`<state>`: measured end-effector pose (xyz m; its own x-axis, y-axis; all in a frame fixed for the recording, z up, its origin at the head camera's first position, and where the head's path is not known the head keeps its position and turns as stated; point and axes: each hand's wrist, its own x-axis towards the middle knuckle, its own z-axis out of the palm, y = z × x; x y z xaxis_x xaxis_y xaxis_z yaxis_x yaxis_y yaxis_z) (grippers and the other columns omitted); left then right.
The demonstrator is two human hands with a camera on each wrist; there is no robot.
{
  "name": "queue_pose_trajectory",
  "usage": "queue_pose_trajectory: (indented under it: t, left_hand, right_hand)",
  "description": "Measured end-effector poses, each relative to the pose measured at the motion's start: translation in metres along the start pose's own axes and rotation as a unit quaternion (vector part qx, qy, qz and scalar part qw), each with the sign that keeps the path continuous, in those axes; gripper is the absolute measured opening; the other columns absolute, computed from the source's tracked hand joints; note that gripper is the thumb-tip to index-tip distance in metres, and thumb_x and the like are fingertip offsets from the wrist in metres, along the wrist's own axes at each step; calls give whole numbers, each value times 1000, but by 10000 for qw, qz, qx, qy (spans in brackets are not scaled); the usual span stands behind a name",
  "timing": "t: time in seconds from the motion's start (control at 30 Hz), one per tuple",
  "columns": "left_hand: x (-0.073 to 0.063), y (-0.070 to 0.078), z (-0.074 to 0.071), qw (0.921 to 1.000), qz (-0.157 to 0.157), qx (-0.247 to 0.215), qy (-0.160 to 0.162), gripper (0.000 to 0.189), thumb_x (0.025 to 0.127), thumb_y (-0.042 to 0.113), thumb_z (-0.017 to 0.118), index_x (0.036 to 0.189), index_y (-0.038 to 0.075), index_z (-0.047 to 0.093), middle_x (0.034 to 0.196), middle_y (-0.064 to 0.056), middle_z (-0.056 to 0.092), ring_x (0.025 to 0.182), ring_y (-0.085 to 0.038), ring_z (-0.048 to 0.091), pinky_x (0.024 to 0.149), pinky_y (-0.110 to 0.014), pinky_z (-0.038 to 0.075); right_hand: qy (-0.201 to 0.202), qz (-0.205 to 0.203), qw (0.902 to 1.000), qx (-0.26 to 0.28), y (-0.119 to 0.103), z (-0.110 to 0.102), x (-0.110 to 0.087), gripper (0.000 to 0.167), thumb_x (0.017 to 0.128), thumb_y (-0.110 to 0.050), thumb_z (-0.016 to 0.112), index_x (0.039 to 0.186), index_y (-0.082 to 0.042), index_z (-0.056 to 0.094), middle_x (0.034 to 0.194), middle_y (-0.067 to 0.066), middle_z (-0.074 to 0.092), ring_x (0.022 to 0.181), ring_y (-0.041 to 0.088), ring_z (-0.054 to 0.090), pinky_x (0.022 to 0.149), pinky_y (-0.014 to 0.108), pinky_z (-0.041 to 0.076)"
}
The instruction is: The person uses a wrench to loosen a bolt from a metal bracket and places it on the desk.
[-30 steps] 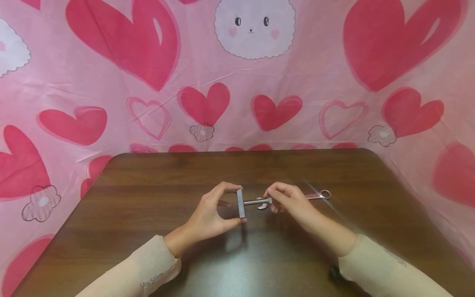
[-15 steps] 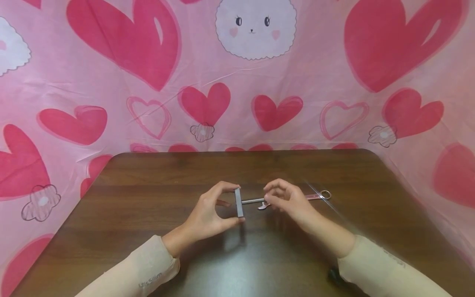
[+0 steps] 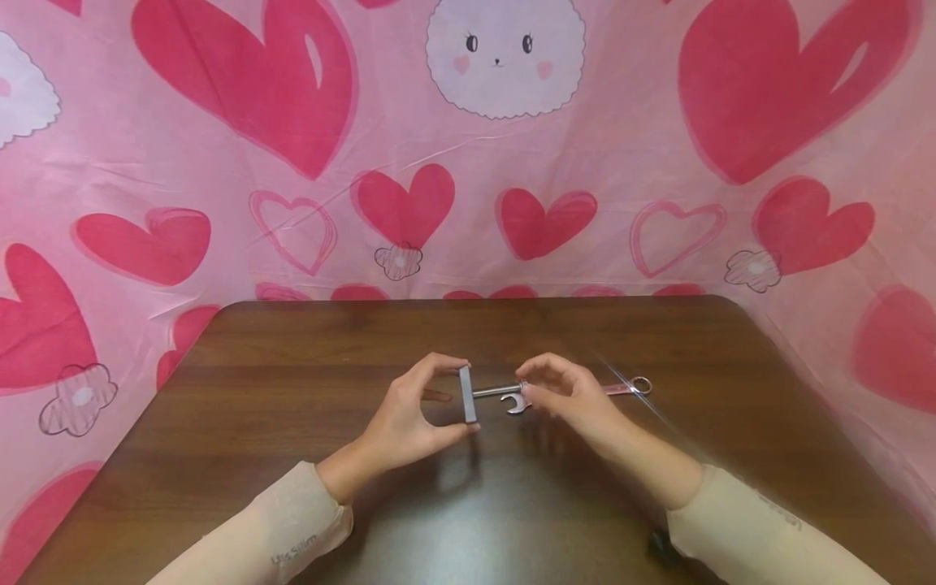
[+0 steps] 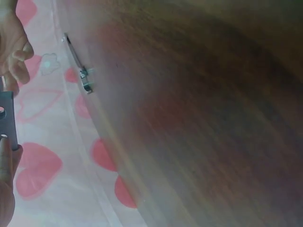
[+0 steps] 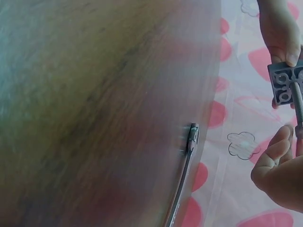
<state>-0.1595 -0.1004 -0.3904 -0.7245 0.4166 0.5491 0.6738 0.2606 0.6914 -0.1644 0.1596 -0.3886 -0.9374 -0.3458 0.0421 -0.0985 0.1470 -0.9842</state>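
In the head view my left hand (image 3: 405, 418) grips a small grey square plate (image 3: 467, 395) by its opposite edges, thumb below and fingers above. The plate stands on edge over the table. From its middle a silver bolt (image 3: 496, 391) sticks out to the right. At the bolt's head end, my right hand (image 3: 578, 396) pinches with thumb and fingers, partly hiding the head. In the right wrist view the plate (image 5: 282, 84) shows a face with round moulded recesses, and the bolt's threaded shank (image 5: 298, 101) meets its centre. The left wrist view shows a hole in the plate (image 4: 9, 125).
A combination wrench (image 3: 621, 389) lies on the table behind the right hand, its open jaw towards the left and ring end to the right. A dark object (image 3: 661, 546) sits by the right sleeve. A pink heart-patterned cloth (image 3: 468, 138) hangs beyond the brown wooden table (image 3: 292, 341).
My right fingers have shifted round the bolt head, which showed more fully a second ago. Plate and bolt have drifted slightly left and up, exposing more of the wrench's open end.
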Motion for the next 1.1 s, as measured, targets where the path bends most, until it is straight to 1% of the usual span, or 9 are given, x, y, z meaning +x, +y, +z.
queue_pose_trajectory:
  t: [0.1,0.27,0.37,0.57,0.63,0.73,0.8,0.97,1.1]
  left_hand:
    - [-1,0,1,10000,-10,22,-19,71,65,7,92,126,9,56,122,-5,64,111,-19,64,79,-33,63]
    - [-2,-1,2,10000,-37,62,-53,70,66,8,91,126,11,56,123,-4,65,111,-18,65,80,-34,63]
    - [-2,-2,3,10000,-11,39,-46,70,66,8,92,126,10,56,123,-5,65,111,-19,65,79,-34,63]
    - [0,-3,5,10000,85,23,-47,69,66,7,91,125,6,56,124,-6,65,112,-20,65,77,-35,63]
    - [0,-3,5,9999,94,16,-47,69,66,7,91,125,7,56,124,-6,65,112,-20,64,77,-37,63]
    - [0,-4,5,9999,120,24,-23,69,66,7,91,125,9,56,124,-6,64,112,-20,64,76,-38,63]
    - [-1,-4,4,9999,98,33,-5,70,65,7,91,125,9,56,123,-6,64,112,-21,64,76,-37,63]
    - [-2,-6,3,10000,38,45,54,71,65,6,92,125,5,56,123,-6,64,112,-21,64,76,-37,63]
    - [-1,-6,2,10000,15,25,36,71,65,6,92,126,7,56,123,-5,64,112,-21,64,76,-39,63]
  right_hand:
    - [-120,229,9997,-52,1,-2,0,26,98,-21,62,116,-3,60,85,2,69,73,19,60,62,29,49]
    - [-274,219,9993,115,3,-2,1,24,101,-23,57,113,-2,60,77,2,67,69,20,58,58,28,47]
    - [-211,245,9993,188,1,0,2,26,102,-24,55,110,0,60,74,0,66,67,17,57,58,27,47]
    - [9,272,9991,339,0,4,6,34,102,-21,55,108,12,54,69,-3,61,62,11,55,55,23,45]
    - [75,317,9989,335,-1,5,7,31,101,-20,57,107,11,55,68,-3,61,63,11,55,55,23,45]
    - [135,298,9990,319,-1,5,7,25,98,-17,60,110,5,55,73,-2,63,65,11,56,56,24,44]
    - [154,204,9992,303,0,5,7,25,96,-13,63,115,0,54,80,-1,66,70,11,57,58,24,45]
    - [84,-325,9993,178,3,5,5,36,89,0,69,121,1,53,101,1,66,81,11,60,70,23,53]
    - [-25,-546,9985,54,4,3,4,34,86,3,70,117,1,56,105,0,65,81,13,61,71,22,55]
